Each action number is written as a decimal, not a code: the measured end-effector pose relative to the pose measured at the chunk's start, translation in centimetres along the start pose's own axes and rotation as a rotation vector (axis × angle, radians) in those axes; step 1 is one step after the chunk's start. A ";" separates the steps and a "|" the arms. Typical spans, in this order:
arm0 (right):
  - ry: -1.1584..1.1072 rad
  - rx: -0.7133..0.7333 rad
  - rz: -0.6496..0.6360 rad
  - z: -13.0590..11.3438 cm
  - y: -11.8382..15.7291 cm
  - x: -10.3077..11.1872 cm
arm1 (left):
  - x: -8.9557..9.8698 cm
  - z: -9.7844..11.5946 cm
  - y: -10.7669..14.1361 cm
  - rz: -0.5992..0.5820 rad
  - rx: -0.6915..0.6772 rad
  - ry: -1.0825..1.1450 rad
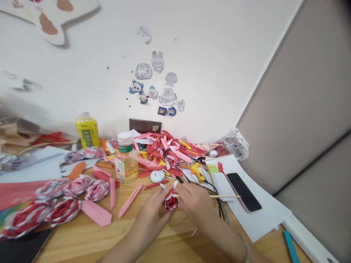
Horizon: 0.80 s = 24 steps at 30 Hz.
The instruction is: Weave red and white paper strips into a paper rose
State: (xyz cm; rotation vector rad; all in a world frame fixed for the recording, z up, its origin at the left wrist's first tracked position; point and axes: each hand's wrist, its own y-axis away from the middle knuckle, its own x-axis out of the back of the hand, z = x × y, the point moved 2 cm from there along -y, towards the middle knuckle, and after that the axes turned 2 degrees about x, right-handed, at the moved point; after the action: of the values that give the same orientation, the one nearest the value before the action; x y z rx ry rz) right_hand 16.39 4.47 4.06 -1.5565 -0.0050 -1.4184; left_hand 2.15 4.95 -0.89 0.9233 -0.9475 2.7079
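Note:
Near the table's front middle, my left hand [152, 208] has its fingers wrapped round a red-and-white folded paper rose [170, 202]. My right hand [193, 202] is closed on a thin wooden stick [223, 197]. The stick's left end meets the side of the rose, and its other end points right toward the phone. White paper tips stick up behind the rose. Beyond my hands lie a white oval earphone case [157, 176] and a yellow glue gun [197, 172]. My right fingertips are partly hidden.
Folded red, pink and white paper strips [170, 149] are heaped against the wall. Finished paper roses [64, 210] lie at left, near two drink bottles [126, 160]. At right are a phone [244, 192], white paper sheets [255, 224] and black cables [220, 208].

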 end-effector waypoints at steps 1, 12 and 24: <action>0.005 0.006 0.003 0.0 0.0 0.0 | 0.0 0.0 0.0 0.003 -0.002 0.002; 0.012 -0.056 0.043 -0.1 -0.1 0.5 | 0.3 0.3 -0.1 0.013 0.016 0.006; 0.045 0.015 -0.019 -0.2 0.1 0.0 | 0.2 0.2 0.1 0.005 0.009 -0.027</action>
State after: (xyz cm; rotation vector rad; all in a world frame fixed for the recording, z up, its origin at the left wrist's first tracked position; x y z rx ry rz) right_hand 16.30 4.35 3.97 -1.5157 -0.0037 -1.4647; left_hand 2.09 4.74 -0.67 0.9631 -0.9454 2.7127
